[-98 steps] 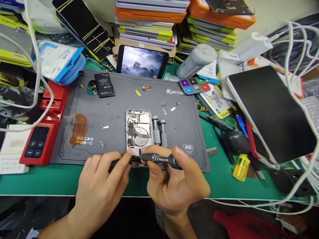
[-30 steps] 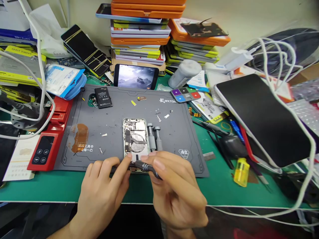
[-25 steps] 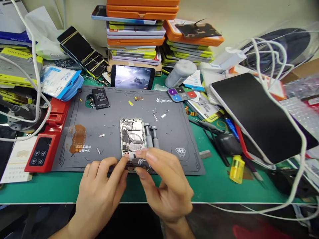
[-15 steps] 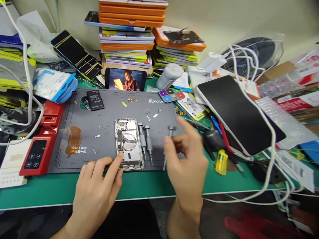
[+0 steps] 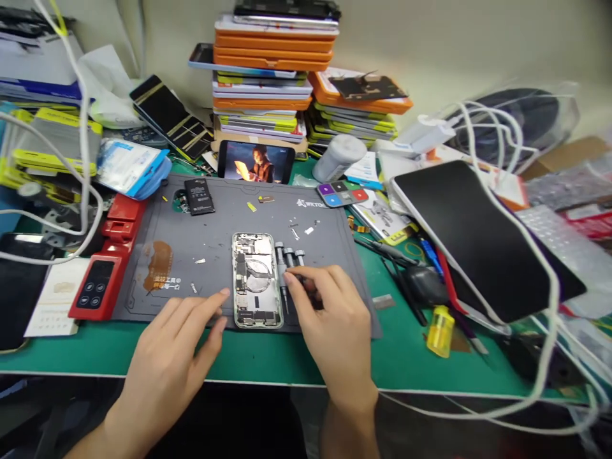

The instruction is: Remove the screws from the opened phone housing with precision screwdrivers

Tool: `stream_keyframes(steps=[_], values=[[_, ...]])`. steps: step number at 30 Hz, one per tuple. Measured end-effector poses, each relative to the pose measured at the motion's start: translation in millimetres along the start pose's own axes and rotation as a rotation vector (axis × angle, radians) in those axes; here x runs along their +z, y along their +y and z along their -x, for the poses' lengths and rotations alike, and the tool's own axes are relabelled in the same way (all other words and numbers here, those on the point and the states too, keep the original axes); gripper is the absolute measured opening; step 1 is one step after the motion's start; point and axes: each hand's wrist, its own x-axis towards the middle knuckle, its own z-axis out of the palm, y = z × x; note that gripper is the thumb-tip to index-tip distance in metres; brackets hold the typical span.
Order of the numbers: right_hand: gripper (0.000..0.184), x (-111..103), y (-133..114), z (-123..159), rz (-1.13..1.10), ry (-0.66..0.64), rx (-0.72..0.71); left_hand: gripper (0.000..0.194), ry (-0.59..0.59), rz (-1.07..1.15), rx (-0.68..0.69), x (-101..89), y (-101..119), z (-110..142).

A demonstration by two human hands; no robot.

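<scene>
the phone (image 5: 255,303) was opened, not yet closed, a battery (image 5: 199,196) laid apart; the left hand (image 5: 165,347) was held half-open, empty; screwdrivers (image 5: 282,261) were met by the curled right hand (image 5: 337,325), grip unclear.

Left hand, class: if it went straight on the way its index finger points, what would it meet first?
Probably the left edge of the opened phone, close ahead of the left hand, though the height above the mat is unclear.
</scene>
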Motion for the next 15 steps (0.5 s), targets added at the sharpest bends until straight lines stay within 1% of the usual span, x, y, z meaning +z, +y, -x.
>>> stream_keyframes(steps=[2,4,6,8,11,13,15], values=[[0.012,2,0,1,0.039,0.016,0.010,0.025,0.044,-0.111,-0.004,-14.9,-10,-9],[0.019,5,0,2,0.118,0.035,-0.012,0.020,0.061,-0.282,0.012,-29.8,-21,-22],[0.029,6,0,1,0.190,0.027,-0.040,0.018,0.043,-0.449,0.083,-41.7,-31,-38],[0.037,5,-2,0,0.225,-0.005,-0.039,0.016,-0.018,-0.553,0.180,-48.1,-39,-55],[0.044,2,-5,-2,0.191,-0.077,0.023,0.015,-0.117,-0.653,0.285,-46.0,-50,-77],[0.046,2,-6,-3,0.146,-0.100,0.074,0.012,-0.165,-0.671,0.317,-38.7,-58,-87],[0.044,3,-6,-4,0.092,-0.093,0.104,0.011,-0.191,-0.650,0.336,-30.0,-65,-92]])
